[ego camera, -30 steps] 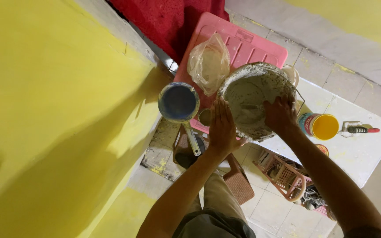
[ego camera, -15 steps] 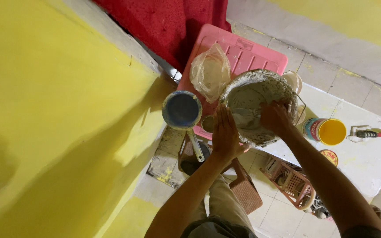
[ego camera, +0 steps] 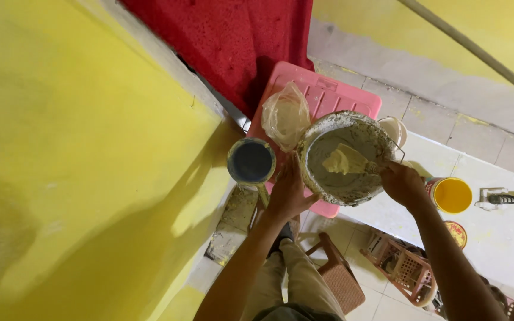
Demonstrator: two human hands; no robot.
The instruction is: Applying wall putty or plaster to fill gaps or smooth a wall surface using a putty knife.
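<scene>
A round bucket [ego camera: 345, 157], its rim and inner wall crusted with dried grey-white paste, sits on a pink plastic stool [ego camera: 328, 95] with a ribbed, slotted top. Inside the bucket lies a soft, pale-yellow lump of putty [ego camera: 344, 160], uneven and creamy, against the smeared grey wall.

The left hand [ego camera: 288, 193] is pressed against the near-left side of the bucket, fingers spread and curled round its outer wall — a clasp on the rim and side. The forearm comes up from below, wrist bent slightly back. The right hand [ego camera: 403, 183] grips the bucket's right edge with the fingers closed over the rim beside a thin wire handle; its arm runs down to the lower right. The bucket lies between the two hands, held from both sides, and the putty lump is in the middle, apart from either hand.

Just left of the bucket is a small round tin [ego camera: 251, 161] with a dark blue inside and a paint-stained lip. Behind it, touching the bucket's far-left edge, is a crumpled clear plastic bag [ego camera: 285, 116]. To the right, on a white surface, stand a yellow-filled can [ego camera: 452, 195] and a small red-handled tool [ego camera: 504, 200]. A rough red cloth [ego camera: 233, 47] hangs above — the wall [ego camera: 78, 148] on the left is smooth yellow. Below are a brown woven stool [ego camera: 340, 279] and a pink lattice basket [ego camera: 408, 270] on pale tiles.
</scene>
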